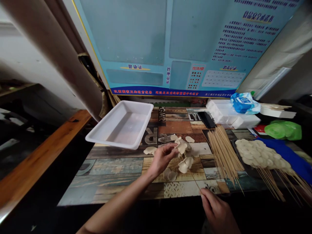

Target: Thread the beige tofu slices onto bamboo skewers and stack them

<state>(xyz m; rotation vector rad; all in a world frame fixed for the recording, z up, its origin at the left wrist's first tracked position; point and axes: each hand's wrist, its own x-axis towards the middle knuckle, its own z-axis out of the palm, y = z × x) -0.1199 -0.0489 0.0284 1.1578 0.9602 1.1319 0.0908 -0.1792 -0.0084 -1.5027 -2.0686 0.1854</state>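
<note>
My right hand (216, 208), at the front edge of the table, is closed on the lower end of a thin wooden skewer (195, 180). The skewer slants up and to the left, with pale round slices (185, 164) threaded on it. At its upper end my left hand (164, 157) pinches a thin pale slice (181, 148) between thumb and fingers. Around my left hand lie loose slices (150, 150) on the table, some of them overlapping. What kind of food the slices are, I cannot tell.
An empty white plastic tub (117, 143) stands at the back left. Bare skewers (223, 152) lie right of the slices, beside a dark tray of filled skewers (262, 154). Behind them are a black phone (206, 119), white packages (219, 109), a blue wipes pack (245, 103) and a green bag (282, 130).
</note>
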